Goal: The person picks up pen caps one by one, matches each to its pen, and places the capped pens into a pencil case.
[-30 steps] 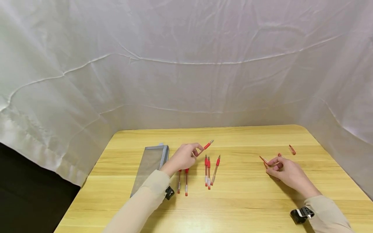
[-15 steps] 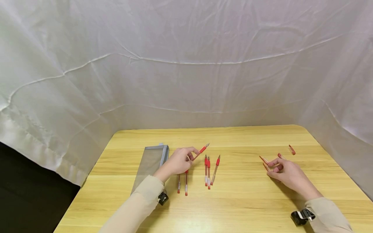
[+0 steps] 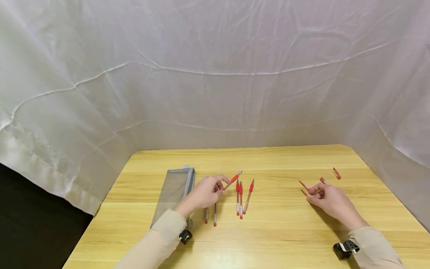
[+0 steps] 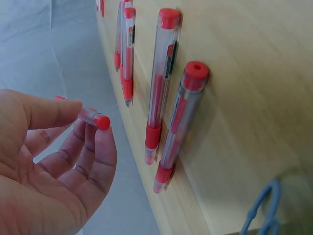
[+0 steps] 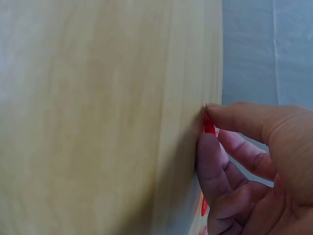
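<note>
My left hand (image 3: 203, 192) pinches an uncapped red gel pen (image 3: 236, 176) by its barrel, tip pointing away to the upper right. Its red end plug (image 4: 101, 122) faces the left wrist camera. Beneath that hand lie two uncapped pens (image 3: 215, 215), partly covered by it in the head view. Just right of them lies a group of three pens (image 3: 240, 200), tips away from me. At the table's right side, my right hand (image 3: 330, 200) pinches a red pen cap (image 5: 209, 126) between thumb and fingers, low over the wood; fingers hide part of it.
Other red caps lie around the right hand: one cap (image 3: 304, 184) by the fingertips, one cap (image 3: 324, 181) behind, another cap (image 3: 337, 173) farther back. A grey mesh zip pouch (image 3: 171, 194) lies flat at the left. A pale curtain (image 3: 235, 104) surrounds the table (image 3: 275, 239).
My left hand has drawn back toward me and a little left, then slightly lower, bringing the pen close to the group of three. My right hand has barely moved.
</note>
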A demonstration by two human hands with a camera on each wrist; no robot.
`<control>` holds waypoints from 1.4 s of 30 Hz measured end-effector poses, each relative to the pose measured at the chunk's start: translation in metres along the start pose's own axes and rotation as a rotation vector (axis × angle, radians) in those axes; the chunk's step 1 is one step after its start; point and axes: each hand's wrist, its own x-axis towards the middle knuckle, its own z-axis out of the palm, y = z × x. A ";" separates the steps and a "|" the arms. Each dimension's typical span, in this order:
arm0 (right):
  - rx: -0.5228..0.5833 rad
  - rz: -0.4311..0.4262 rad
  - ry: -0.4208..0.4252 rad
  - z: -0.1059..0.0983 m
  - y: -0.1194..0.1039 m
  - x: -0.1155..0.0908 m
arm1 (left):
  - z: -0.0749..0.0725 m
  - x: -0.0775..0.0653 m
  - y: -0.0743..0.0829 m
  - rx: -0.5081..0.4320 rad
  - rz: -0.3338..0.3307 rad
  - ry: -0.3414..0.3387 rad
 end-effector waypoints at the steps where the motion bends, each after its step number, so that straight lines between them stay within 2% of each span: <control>1: -0.003 0.000 0.001 0.000 0.000 0.000 | 0.000 -0.001 0.000 -0.003 0.003 0.000; 11: -0.006 -0.007 -0.010 -0.001 -0.003 0.000 | 0.003 -0.008 0.002 0.011 0.046 0.003; 18: -0.003 0.009 -0.033 0.002 -0.005 0.001 | 0.002 -0.016 0.003 0.018 0.043 0.001; 27: 0.002 -0.016 0.004 0.003 -0.001 -0.002 | 0.008 -0.016 0.009 -0.013 0.061 -0.020; 34: 0.132 0.019 -0.026 0.003 -0.005 -0.004 | 0.011 -0.017 0.010 -0.009 0.069 -0.014; 42: 0.264 -0.005 0.012 0.004 -0.018 -0.006 | 0.013 -0.019 0.013 -0.012 0.072 -0.011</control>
